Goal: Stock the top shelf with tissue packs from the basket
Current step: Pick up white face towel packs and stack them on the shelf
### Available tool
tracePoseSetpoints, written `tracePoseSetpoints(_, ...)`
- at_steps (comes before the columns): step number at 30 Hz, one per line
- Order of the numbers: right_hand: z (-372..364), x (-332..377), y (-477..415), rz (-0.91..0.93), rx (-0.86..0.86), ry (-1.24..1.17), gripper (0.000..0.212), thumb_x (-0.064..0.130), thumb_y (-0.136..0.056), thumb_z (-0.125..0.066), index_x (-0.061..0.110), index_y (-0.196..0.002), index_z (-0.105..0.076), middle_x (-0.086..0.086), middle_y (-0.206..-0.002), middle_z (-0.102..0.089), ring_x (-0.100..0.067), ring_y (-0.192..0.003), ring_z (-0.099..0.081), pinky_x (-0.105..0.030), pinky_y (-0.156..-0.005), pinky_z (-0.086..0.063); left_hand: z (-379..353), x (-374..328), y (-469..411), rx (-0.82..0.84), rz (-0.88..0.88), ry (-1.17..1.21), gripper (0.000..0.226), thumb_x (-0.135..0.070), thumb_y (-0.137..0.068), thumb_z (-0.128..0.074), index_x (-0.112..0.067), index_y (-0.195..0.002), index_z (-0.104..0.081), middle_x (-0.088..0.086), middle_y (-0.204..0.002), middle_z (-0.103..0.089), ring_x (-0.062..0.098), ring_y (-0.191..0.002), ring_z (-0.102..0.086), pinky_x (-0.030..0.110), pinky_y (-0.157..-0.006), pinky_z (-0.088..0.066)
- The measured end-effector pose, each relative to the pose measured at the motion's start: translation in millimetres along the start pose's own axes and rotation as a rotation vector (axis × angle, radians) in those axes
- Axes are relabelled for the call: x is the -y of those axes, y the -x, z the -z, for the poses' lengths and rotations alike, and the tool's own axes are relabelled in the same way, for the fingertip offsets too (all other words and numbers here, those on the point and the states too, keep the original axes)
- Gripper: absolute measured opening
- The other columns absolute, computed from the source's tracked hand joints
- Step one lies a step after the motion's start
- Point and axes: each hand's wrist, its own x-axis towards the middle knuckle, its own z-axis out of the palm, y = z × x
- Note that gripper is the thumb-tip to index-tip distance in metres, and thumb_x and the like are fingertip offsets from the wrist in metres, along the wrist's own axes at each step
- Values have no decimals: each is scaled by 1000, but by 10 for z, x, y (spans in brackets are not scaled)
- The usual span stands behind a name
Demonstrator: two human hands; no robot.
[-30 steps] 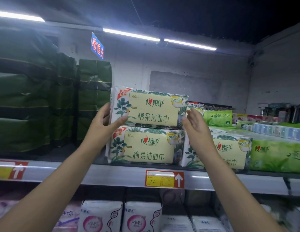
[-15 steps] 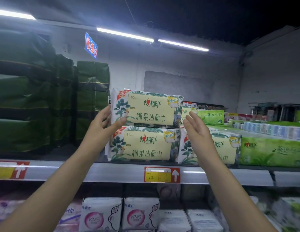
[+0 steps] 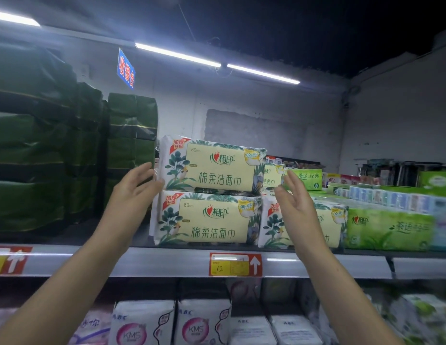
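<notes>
Tissue pack (image 3: 212, 165), cream label amid green leaves, atop its twin (image 3: 204, 220); hands (image 3: 136, 188) (image 3: 295, 199) flat-fingered, empty, alongside.

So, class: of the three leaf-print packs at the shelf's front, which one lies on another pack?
The upper left pack: it lies on the lower left pack. That one and the right pack sit directly on the shelf.

grey wall (image 3: 254, 115), ceiling tube lights (image 3: 177, 54)
</notes>
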Motion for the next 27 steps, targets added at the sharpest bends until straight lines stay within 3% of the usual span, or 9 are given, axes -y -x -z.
tracePoseSetpoints(5, 51, 72, 28, -13, -30, -14, 54, 28, -99, -45, 35, -148, -23, 14, -150, -33, 4, -120, -38, -19, -88, -35, 101, -80, -19, -3, -48, -32, 47, -24, -97, -53, -28, -142, -42, -10, -140, -49, -15, -92, -47, 12, -69, -38)
tracePoseSetpoints(10, 9, 129, 127, -37, -62, -39, 52, 28, -100, -44, 35, -148, -26, 14, -150, -34, 4, -118, -37, -24, -91, -33, 124, -52, 67, 83, -23, -80, 53, -26, -96, -55, -26, -145, -37, -15, -134, -49, -14, -98, -50, 4, -62, -42)
tracePoseSetpoints(12, -21, 143, 168, -40, -59, -32, 50, 29, -100, -44, 34, -147, -29, 15, -150, -35, 4, -121, -37, -24, -94, -33, 142, -27, 100, 121, -19, -114, 59, -27, -94, -58, -28, -148, -33, -13, -145, -44, -5, -118, -42, 10, -77, -39)
tracePoseSetpoints(15, -51, 163, 257, -37, -47, -25, 49, 30, -100, -44, 33, -147, -30, 16, -150, -34, 4, -125, -35, -23, -96, -32, 193, -13, 171, 146, -5, -117, 59, -29, -93, -59, -28, -146, -35, -12, -147, -42, -1, -125, -36, 23, -94, -34)
tracePoseSetpoints(20, -92, 272, 411, -35, -35, -12, 50, 29, -99, -44, 33, -147, -29, 16, -149, -34, 6, -122, -35, -24, -95, -32, 300, -90, 270, 156, 12, -87, 57, -24, -94, -56, -26, -147, -34, -11, -144, -44, -1, -117, -41, 11, -72, -38)
tracePoseSetpoints(22, -128, 334, 461, -28, -32, -10, 49, 28, -100, -44, 33, -146, -30, 15, -150, -35, 5, -122, -36, -24, -98, -31, 373, -134, 309, 153, 9, -83, 58, -26, -94, -56, -26, -147, -34, -9, -148, -42, 1, -120, -40, 12, -81, -36)
tracePoseSetpoints(24, -178, 403, 523, -18, -26, -9, 48, 28, -100, -43, 31, -146, -30, 14, -150, -35, 5, -122, -37, -23, -100, -31, 461, -179, 363, 155, 2, -84, 60, -29, -93, -58, -27, -148, -34, -8, -149, -42, 4, -126, -41, 22, -96, -34)
tracePoseSetpoints(27, -251, 485, 640, -16, -8, -25, 48, 26, -100, -43, 29, -147, -31, 12, -149, -36, 5, -120, -38, -18, -96, -31, 598, -257, 467, 150, 4, -89, 62, -30, -91, -60, -27, -148, -35, -9, -148, -43, 8, -132, -41, 27, -100, -32)
